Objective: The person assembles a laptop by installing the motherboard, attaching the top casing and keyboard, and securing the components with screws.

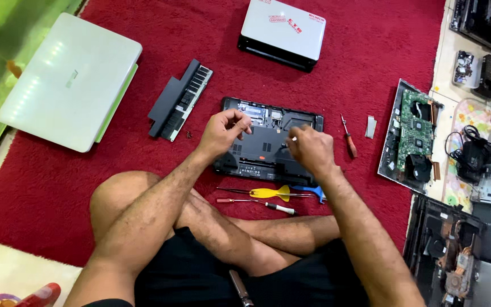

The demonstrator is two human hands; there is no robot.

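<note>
Red carpet covers the floor where the person sits cross-legged; only the head view is given. A black laptop base, turned underside up with a cover panel off, lies just ahead of the knees, close enough to work on without leaning. Left hand rests on its left part, fingers curled together into a loose fist, apparently steadying the shell; I cannot tell whether it grips anything. Right hand sits over the right part, fingertips pinched on something small and pale, too small to identify. Screwdrivers and a yellow pry tool lie between base and legs, within easy reach. A red-handled screwdriver lies just to the right. A removed black panel and a closed white laptop sit off left.
</note>
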